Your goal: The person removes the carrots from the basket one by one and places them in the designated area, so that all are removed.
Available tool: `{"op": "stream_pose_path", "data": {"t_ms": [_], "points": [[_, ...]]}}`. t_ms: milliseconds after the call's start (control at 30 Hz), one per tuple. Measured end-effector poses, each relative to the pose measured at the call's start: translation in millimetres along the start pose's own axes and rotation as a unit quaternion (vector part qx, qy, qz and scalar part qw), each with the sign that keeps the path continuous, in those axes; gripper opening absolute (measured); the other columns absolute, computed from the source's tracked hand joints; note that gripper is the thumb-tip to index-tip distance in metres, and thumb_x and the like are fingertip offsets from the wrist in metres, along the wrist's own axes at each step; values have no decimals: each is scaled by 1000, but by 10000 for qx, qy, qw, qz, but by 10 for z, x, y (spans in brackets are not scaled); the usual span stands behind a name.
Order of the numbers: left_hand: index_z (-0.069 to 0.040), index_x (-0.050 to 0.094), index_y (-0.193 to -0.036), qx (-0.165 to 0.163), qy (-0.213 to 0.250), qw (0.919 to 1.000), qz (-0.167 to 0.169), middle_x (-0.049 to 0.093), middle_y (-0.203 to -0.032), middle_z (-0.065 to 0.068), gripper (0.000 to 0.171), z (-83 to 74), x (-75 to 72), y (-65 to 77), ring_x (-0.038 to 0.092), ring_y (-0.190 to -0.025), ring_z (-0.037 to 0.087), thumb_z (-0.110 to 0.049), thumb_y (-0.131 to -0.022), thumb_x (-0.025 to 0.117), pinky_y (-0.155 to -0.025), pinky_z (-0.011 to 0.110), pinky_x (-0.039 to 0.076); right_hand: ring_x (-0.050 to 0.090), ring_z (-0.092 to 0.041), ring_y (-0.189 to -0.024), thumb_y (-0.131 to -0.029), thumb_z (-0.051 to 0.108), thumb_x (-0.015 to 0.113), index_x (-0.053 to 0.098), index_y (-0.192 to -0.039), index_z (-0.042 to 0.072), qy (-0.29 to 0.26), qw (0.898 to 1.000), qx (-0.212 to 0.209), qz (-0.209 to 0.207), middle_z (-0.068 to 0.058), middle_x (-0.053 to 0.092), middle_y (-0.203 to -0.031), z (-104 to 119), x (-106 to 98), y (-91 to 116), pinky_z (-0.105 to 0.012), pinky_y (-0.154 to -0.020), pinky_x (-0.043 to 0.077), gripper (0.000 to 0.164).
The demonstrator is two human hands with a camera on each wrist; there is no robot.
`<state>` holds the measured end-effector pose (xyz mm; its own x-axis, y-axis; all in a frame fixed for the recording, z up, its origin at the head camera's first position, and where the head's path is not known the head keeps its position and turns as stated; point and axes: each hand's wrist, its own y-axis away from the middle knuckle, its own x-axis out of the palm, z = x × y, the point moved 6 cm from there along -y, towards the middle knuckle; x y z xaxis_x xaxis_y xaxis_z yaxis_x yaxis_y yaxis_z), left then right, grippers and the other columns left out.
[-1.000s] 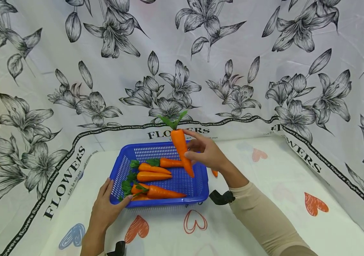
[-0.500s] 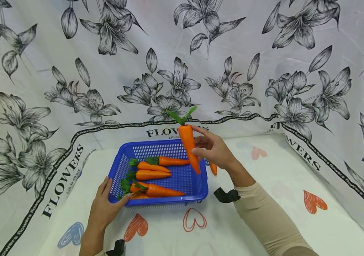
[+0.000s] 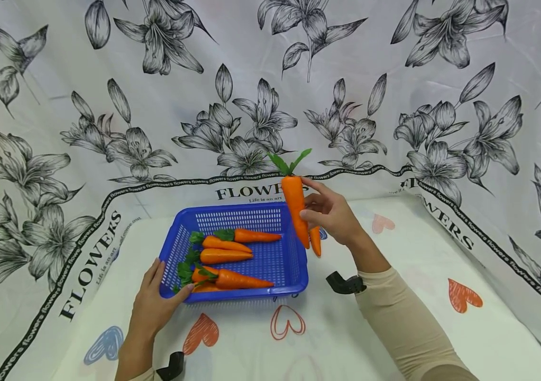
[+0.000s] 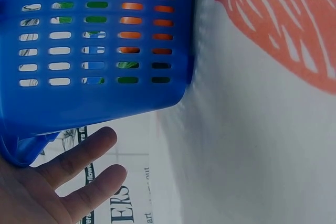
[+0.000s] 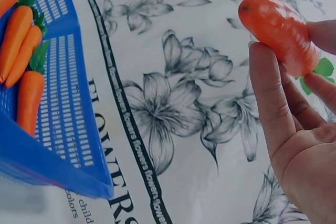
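My right hand (image 3: 332,211) pinches an orange carrot (image 3: 294,206) between thumb and fingers, with green leaves up and its narrow tip pointing down. It hangs over the right rim of a blue plastic basket (image 3: 290,275). In the right wrist view the carrot (image 5: 281,35) shows tip-first, its leaves mostly hidden behind the fingers. My left hand (image 3: 156,307) rests at the basket's near left corner, thumb along the front rim and fingers along the left side. Two straight fingers (image 4: 92,192) show beside the basket wall (image 4: 105,100) in the left wrist view.
Several carrots (image 3: 226,256) lie in the basket, leaves toward the left and tips toward the right. Another carrot (image 3: 315,243) lies on the heart-printed cloth (image 3: 394,275), just right of the basket. A flower-printed curtain (image 3: 270,106) hangs behind.
My right hand has carried the carrot rightward, from over the inside of the basket to its right rim. The left hand keeps its place at the basket corner.
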<state>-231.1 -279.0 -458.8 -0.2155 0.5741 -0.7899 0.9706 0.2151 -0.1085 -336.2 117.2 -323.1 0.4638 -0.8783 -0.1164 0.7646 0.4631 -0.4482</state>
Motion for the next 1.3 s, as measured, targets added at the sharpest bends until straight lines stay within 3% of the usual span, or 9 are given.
{"op": "stream_pose_path", "data": {"t_ms": [400,933,1300], "points": [[-6,16,-154,-81,-21,10000,52,8,-159,15,107,-8,-9,-9,18,-137,50,-60,-79,69,-104,68,19,64,-34,-89,-89,1,63,35,-150,11,5,9997,-44,-243,-25,60,-105,-32,-206,50,-45,-65,58,68],[-9,14,-155,-201,5,9998,64,6,-160,13,108,4,-1,-2,16,-138,49,-60,-79,70,-104,68,18,65,-31,-88,-88,0,65,36,-150,11,-303,9960,443,-709,-21,60,-102,-181,-540,134,-46,-66,58,69],[-8,16,-155,-188,46,9998,79,7,-160,13,107,3,20,12,17,-138,49,-60,-79,70,-105,67,18,64,-29,-90,-91,3,65,35,-151,16,-99,9924,743,-976,-21,59,-103,-385,-759,216,-45,-68,58,68]]}}
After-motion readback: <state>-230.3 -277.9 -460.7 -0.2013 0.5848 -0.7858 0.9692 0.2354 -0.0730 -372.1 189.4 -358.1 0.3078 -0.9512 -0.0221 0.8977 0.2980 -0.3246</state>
